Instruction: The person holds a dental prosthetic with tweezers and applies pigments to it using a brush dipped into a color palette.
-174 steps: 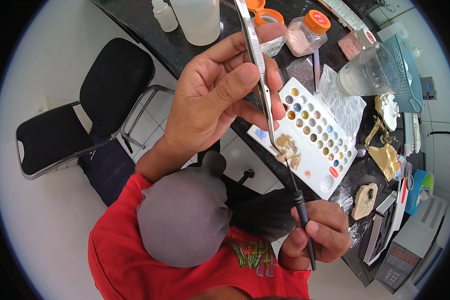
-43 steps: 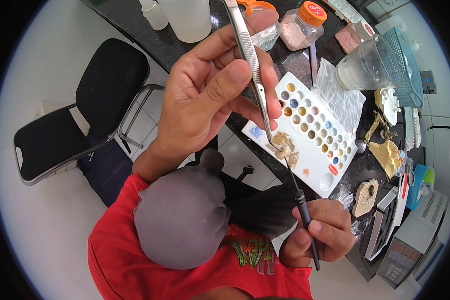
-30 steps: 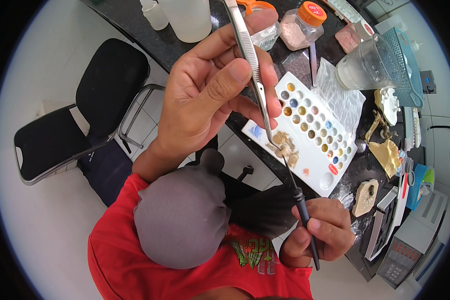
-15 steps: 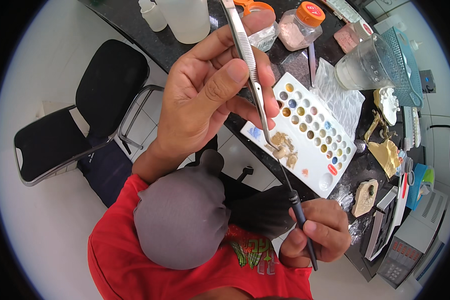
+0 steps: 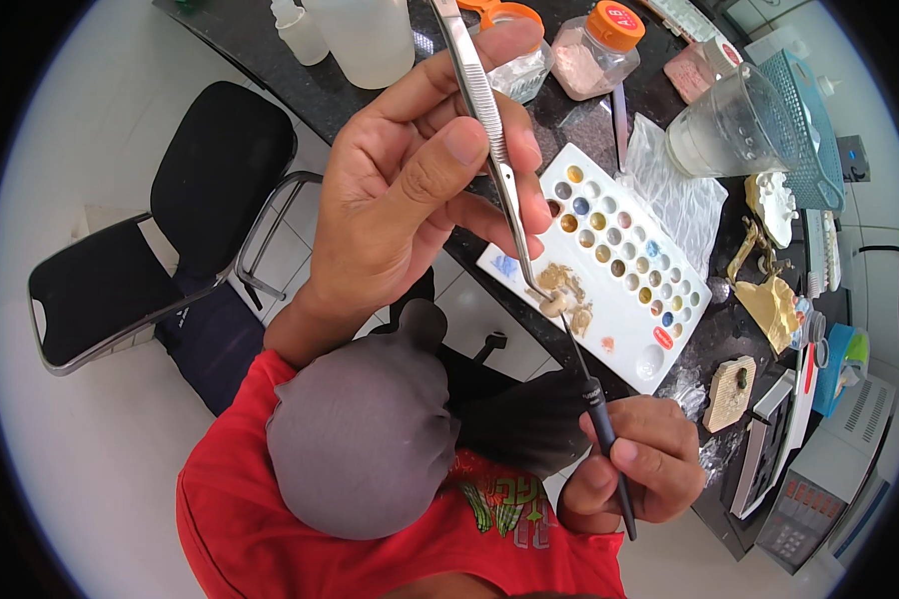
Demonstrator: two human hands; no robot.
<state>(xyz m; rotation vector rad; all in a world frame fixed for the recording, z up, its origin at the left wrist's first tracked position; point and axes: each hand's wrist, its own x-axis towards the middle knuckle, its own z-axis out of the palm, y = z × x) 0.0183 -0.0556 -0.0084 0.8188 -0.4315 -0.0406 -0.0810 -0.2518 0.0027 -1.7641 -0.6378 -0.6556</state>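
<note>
My left hand (image 5: 410, 180) is closed around long silver tweezers (image 5: 484, 110), thumb on one side and fingertips on the other. At their bent tip sits a small cream tooth-shaped crown (image 5: 552, 305). My right hand (image 5: 644, 464) pinches a slim dark-handled tool (image 5: 598, 404). Its thin tip meets the lower right edge of the crown; whether it is a brush or a metal point is too small to tell. Behind them lies a white palette (image 5: 624, 354) with rows of coloured wells and brown smears (image 5: 576, 319) on its flat part.
On the dark worktop (image 5: 270, 45) stand orange-lidded jars (image 5: 594, 55), a clear cup (image 5: 724, 130) and a blue basket (image 5: 814, 130). Crumpled plastic (image 5: 684, 200), a tan honeycomb block (image 5: 729, 394) and a grey machine (image 5: 819, 489) lie rightward. A black chair (image 5: 225, 175) stands left.
The tool's tip has shifted slightly up and right against the crown, and the crown looks turned a little. Both hands keep their grips, and the view has moved slightly.
</note>
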